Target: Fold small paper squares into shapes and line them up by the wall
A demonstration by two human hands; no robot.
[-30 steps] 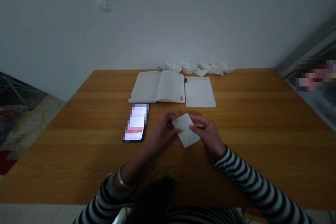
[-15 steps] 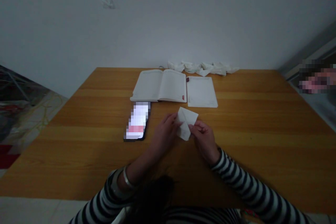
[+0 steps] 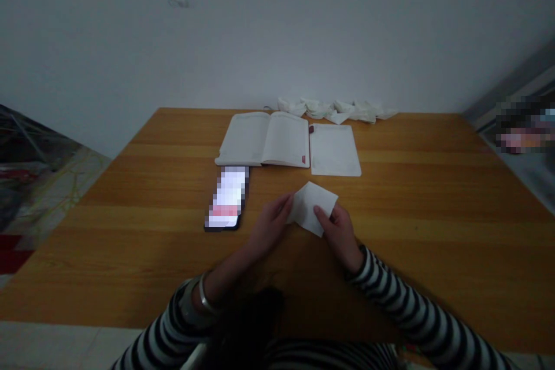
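A small white folded paper point(image 3: 313, 206) is held just above the wooden table point(image 3: 433, 196), near its middle. My left hand point(image 3: 269, 226) pinches the paper's left edge. My right hand point(image 3: 338, 230) grips its lower right edge with thumb on top. Both sleeves are black-and-white striped, and a metal bangle sits on my left wrist.
A phone point(image 3: 228, 206) with a lit screen lies left of my hands. Behind it sit an open notebook point(image 3: 264, 139) and a loose white sheet point(image 3: 334, 150). Several folded white paper pieces point(image 3: 336, 108) line the table's far edge by the wall.
The paper has been turned and refolded between my hands, from an upright slanted strip to a wider flat diamond. Both hands shifted slightly right.
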